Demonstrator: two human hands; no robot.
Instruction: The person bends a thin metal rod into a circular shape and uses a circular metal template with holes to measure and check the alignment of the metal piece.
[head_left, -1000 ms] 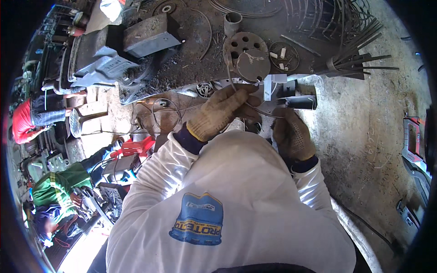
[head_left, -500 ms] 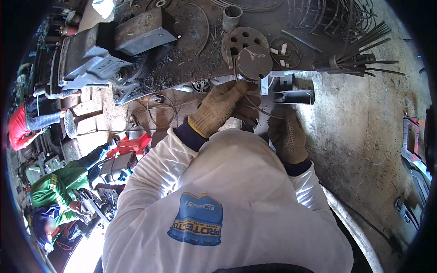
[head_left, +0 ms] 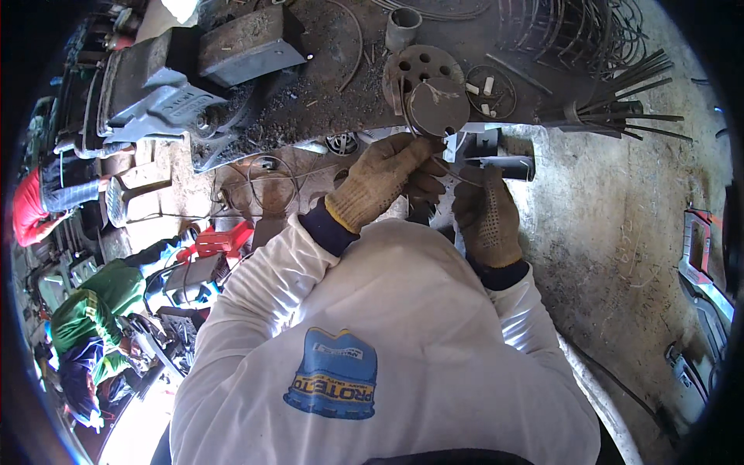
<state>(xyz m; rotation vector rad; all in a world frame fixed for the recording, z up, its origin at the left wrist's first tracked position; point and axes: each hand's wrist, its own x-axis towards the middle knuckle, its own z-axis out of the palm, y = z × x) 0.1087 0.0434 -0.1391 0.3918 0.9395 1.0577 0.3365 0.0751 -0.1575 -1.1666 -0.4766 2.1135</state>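
Note:
Both of my hands wear brown knitted gloves with dotted palms. At the bench's near edge, my left hand [head_left: 381, 180] is closed on a thin metal rod [head_left: 457, 173], right beside a round steel disc [head_left: 438, 108]. The rod curves along the disc's left side and runs past my left fingers toward the right. My right hand [head_left: 490, 221] is closed around the rod's near right end, with the thumb pointing up; the tip is hidden in the glove. Under the disc lies a larger round plate [head_left: 395, 71] with several holes.
A bench vise [head_left: 159, 105] stands at the bench's left. Behind the plate is a short pipe [head_left: 403, 29]. To the right lie a wire ring [head_left: 508, 91] with white pieces, a bundle of rods [head_left: 628, 108] and wire coils [head_left: 570, 31]. Two people [head_left: 85, 318] are on the left.
My right hand has moved slightly up toward the bench, carrying the rod's end with it. My left hand stays at the disc with its grip little changed. The whole view has shifted slightly.

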